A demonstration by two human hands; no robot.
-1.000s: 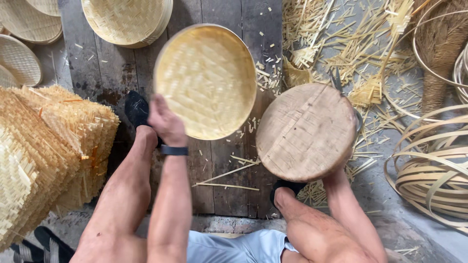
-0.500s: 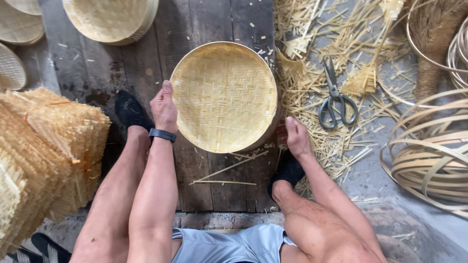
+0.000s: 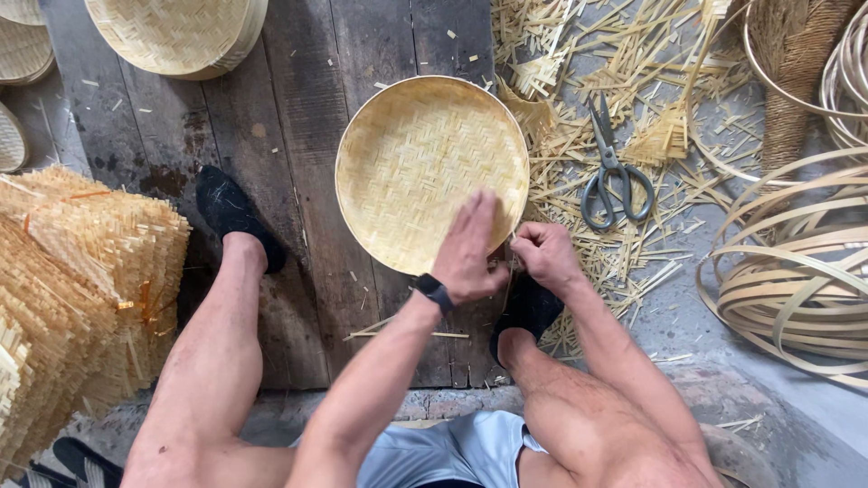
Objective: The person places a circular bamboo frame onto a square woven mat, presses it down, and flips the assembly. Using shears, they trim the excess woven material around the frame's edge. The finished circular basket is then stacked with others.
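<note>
A round woven bamboo tray [image 3: 416,163] lies flat on dark floor planks between my feet. My left hand [image 3: 468,248], with a black band on the wrist, rests flat with fingers spread on the tray's near rim. My right hand [image 3: 542,253] is closed in a pinch at the same rim, just right of the left hand, gripping the tray's edge or a thin strip there; which one I cannot tell. Grey scissors [image 3: 610,172] lie on bamboo scraps to the right of the tray.
A stack of finished woven trays [image 3: 176,32] sits at the far left, more trays [image 3: 23,54] beside it. Stacked woven bamboo mats [image 3: 72,280] fill the left side. Coiled bamboo strips [image 3: 796,280] lie at right. Bamboo offcuts [image 3: 615,63] litter the floor.
The tray was held up with a round wooden disc beside it, then set flat on the planks. Both hands have moved from the tray's sides to its near rim.
</note>
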